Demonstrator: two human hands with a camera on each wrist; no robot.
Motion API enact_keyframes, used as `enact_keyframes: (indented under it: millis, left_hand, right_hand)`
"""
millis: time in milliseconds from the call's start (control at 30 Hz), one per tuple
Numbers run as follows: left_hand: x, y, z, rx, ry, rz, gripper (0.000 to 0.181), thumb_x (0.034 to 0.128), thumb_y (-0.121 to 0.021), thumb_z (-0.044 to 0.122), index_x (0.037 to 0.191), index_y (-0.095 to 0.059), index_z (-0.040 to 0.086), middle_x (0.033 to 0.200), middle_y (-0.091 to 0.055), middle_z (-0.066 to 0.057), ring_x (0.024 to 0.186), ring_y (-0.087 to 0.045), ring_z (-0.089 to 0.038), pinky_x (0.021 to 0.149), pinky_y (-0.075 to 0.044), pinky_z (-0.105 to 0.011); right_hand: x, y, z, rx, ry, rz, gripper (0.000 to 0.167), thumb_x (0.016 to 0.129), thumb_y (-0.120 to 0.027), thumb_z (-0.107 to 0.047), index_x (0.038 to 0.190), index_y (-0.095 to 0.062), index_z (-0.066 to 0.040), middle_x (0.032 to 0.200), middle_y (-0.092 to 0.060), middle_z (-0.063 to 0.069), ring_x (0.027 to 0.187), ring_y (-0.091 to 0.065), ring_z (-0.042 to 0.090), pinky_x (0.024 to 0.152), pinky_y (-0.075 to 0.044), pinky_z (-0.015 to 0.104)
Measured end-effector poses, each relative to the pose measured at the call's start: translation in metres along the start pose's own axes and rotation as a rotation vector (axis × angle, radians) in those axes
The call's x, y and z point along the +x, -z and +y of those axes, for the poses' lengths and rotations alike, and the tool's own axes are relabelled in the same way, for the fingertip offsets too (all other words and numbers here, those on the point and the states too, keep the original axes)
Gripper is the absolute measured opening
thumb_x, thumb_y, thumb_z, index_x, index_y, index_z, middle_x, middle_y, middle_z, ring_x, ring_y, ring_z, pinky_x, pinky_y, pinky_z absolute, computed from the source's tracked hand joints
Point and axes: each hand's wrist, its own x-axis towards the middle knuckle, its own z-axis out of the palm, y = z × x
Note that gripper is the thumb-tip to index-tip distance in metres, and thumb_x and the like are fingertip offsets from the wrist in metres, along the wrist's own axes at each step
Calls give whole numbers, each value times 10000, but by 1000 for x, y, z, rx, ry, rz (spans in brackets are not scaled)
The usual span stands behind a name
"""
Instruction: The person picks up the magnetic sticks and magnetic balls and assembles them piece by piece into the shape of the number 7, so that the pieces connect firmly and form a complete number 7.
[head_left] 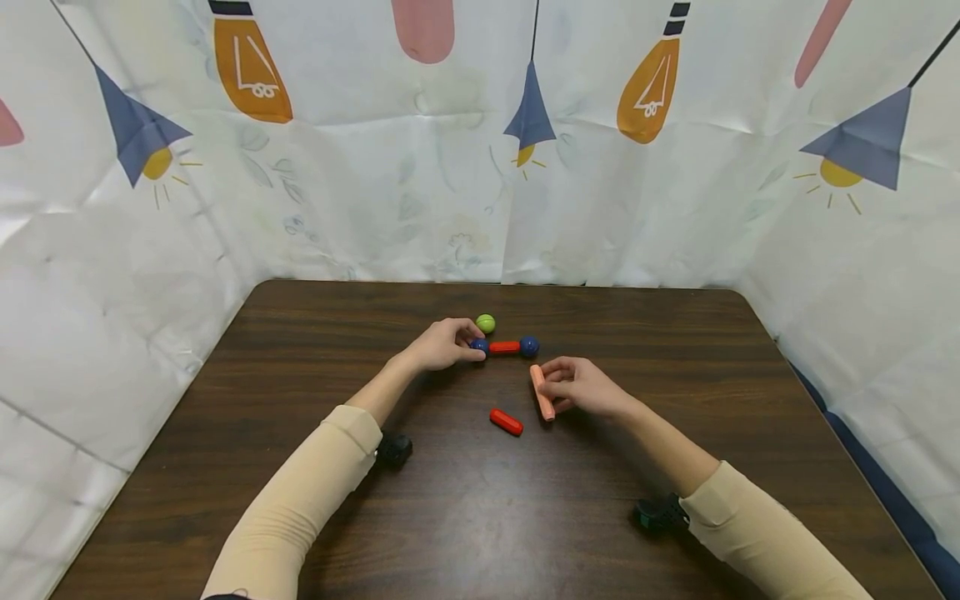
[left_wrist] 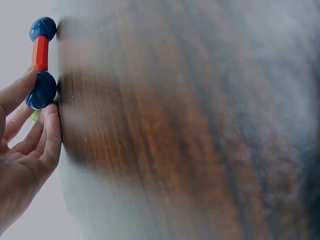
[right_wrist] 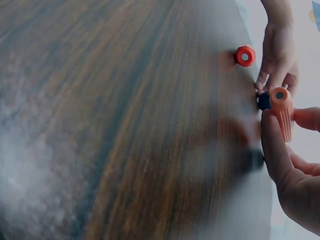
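At the far middle of the table, my left hand [head_left: 447, 344] pinches a blue ball [left_wrist: 42, 90] between thumb and fingers. That ball sits on the left end of a red magnetic rod [head_left: 505, 347], whose other end carries a second blue ball [head_left: 529, 346]. My right hand [head_left: 587, 386] pinches a longer orange magnetic rod [head_left: 542, 392], tilted, with a metal disc in its end in the right wrist view. A loose red rod [head_left: 506, 422] lies between the hands, nearer me. Just beyond my left fingers is a green ball [head_left: 486, 323].
The dark wood-grain table [head_left: 465, 517] reaches back to a white printed curtain [head_left: 360, 200], which also hangs at both sides. Each wrist wears a small black camera: the left one [head_left: 395, 450] and the right one [head_left: 655, 513] hang over the table.
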Motion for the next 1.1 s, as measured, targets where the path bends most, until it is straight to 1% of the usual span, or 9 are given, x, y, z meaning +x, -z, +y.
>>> enact_keyframes:
  millis: [233,467,767,933,1100]
  left_hand:
    - [1,-1,-1,3,5,-1,316,954,-771,243,1207,-681,76,1134,-669,-69,983,-625,-214,865,-524,-371]
    - [2,0,0,7,6,-1,319,951,-774,235,1207,-681,71,1133,-667,-75,988,-622,-222,874,-520,-374]
    - [2,0,0,14,9,-3,316,953,-773,241,1207,-679,77,1138,-665,-69,990,-620,-218,870,-520,-372]
    - [2,0,0,14,10,-4,316,955,-770,241,1209,-677,79,1142,-662,-71,992,-619,-219,865,-521,-372]
    - [1,-1,0,10,15,-3,319,957,-768,244,1213,-676,78,1147,-663,-71,993,-621,-218,867,-522,-374]
  right_hand:
    - [2,-4,0,28,9,12,490,1016,-656,-133,1400,-498,128,1209,-643,204,975,-677,236,823,-594,404]
    - [7,-9,0,40,-6,31,474,1013,-663,-113,1391,-511,128,1244,-632,219,986,-682,238,817,-596,393]
    - [8,-10,0,50,-16,22,479,1023,-646,-109,1402,-490,139,1256,-621,236,981,-681,238,823,-594,395]
    - [9,-11,-2,49,-28,25,468,1023,-648,-112,1405,-503,116,1247,-634,213,981,-683,236,816,-596,389]
    - [9,-11,-2,44,-21,13,471,1032,-632,-115,1412,-488,123,1256,-626,221,986,-681,237,814,-596,389]
